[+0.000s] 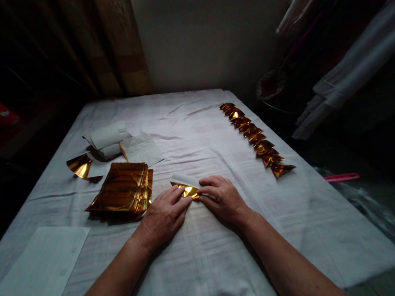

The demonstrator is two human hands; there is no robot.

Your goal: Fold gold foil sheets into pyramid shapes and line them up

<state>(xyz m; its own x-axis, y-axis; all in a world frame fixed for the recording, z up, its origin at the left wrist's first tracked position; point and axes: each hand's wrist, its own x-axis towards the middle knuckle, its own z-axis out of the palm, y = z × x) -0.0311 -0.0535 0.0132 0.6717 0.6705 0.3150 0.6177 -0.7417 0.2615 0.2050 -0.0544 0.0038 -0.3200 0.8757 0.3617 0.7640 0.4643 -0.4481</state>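
Note:
A sheet of gold foil paper [188,191] with a pale back lies partly folded or rolled on the cloth-covered table [195,133]. My left hand [164,215] has its fingertips closed on the left part and near edge of the sheet. On the right end, my right hand [226,197] grips with thumb and bent fingers. The fingers hide some of the sheet's edges. Just left of my left hand sits a stack of square gold foil sheets [119,187]. Along the table's right side runs a row of folded gold foil pieces [254,138], overlapping one another.
Behind the stack lie a curled white-backed sheet [108,135], a crumpled white paper [143,149] and a curled gold scrap [80,167]. A large white sheet [36,281] is at the near left. Hanging cloth [353,59] borders the right side, and a wall [204,35] stands behind.

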